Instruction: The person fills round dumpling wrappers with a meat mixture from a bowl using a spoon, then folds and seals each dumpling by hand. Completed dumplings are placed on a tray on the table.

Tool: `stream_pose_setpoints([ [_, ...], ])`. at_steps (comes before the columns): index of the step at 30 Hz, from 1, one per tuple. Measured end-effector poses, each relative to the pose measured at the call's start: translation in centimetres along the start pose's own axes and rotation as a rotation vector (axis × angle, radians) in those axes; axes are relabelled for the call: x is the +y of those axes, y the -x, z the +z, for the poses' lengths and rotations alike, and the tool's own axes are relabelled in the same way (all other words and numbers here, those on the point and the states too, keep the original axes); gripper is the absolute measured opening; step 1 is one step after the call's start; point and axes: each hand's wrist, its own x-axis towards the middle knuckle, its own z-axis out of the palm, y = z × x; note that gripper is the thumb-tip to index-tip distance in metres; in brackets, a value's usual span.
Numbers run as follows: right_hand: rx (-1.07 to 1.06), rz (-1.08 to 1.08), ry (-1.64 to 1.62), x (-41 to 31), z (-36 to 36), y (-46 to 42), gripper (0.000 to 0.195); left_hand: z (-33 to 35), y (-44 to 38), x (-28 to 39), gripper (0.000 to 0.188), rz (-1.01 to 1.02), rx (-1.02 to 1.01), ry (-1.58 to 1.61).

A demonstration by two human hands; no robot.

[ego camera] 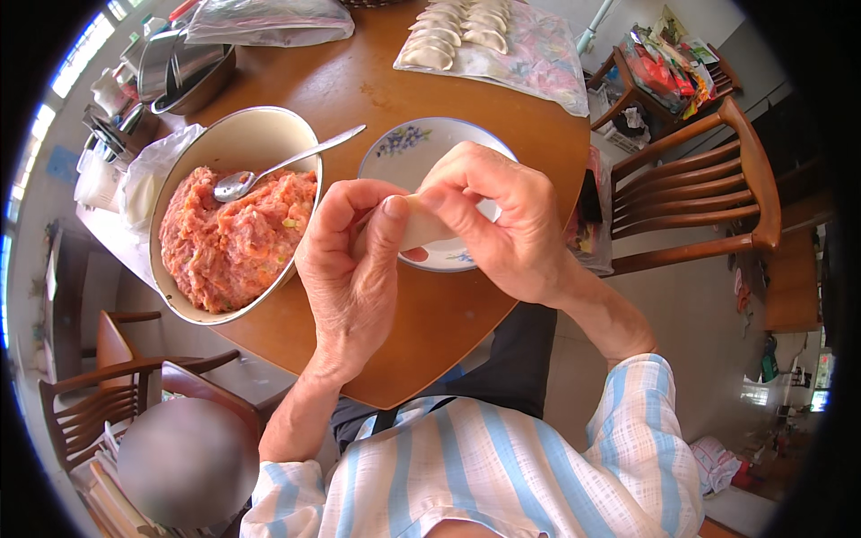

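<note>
Between the thumbs and fingers of both hands, a pale folded dumpling (420, 225) is pinched along its top edge. My left hand (350, 269) supports it from the left, covering part of it. On the other side, my right hand (501, 222) grips its right end. Underneath lies a white plate (464, 138) with a blue rim and blue flowers, partly hidden by my hands. A large enamel bowl (274, 128) stands beside my left hand. It holds pinkish minced filling (229, 249), and a metal spoon (296, 159) rests on the filling and the rim.
Several finished dumplings (430, 40) sit in rows on a plastic-covered sheet (531, 67) at the far side of the wooden table (350, 87). Metal pans (185, 67) and a plastic bag (269, 23) occupy the far left. Wooden chairs (693, 188) stand around the table.
</note>
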Motion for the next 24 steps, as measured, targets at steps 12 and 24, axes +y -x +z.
stream_pose_setpoints([
  [12,0.069,0.142,-0.128,-0.7,0.6,1.7,0.015,0.3,-0.3,-0.1,0.013,-0.003,0.013,0.091],
  [24,-0.014,0.158,-0.174,-0.5,0.6,1.0,0.02,0.2,-0.8,-0.5,0.007,0.3,0.069,-0.324],
])
